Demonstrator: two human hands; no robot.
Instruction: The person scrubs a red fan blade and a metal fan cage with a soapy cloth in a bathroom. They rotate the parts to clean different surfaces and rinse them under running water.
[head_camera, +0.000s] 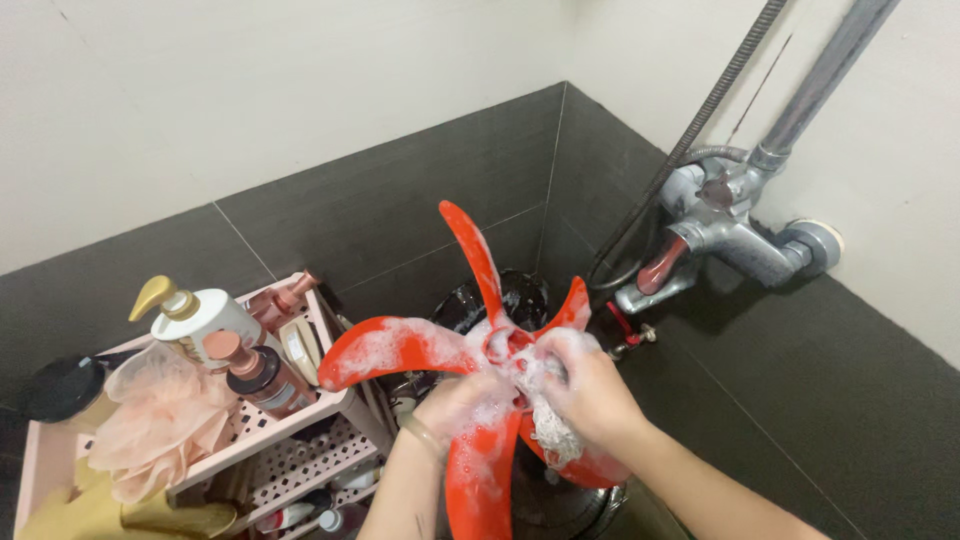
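Hands (455, 405) (590, 390) scrub red fan blade (400, 350) beside pink rack (330, 400).

The fan blade (470, 400) is bright red, streaked with white foam. Beside it, the rack (300, 425) is pale pink with a dotted lattice shelf, and it carries a peach mesh sponge (155, 425), a white bottle (205, 320) with a gold pump, and a dark brown bottle (265, 380) capped in copper. The wall tiles (400, 210) are charcoal grey and the tap (735, 235) is silver with a red handle.
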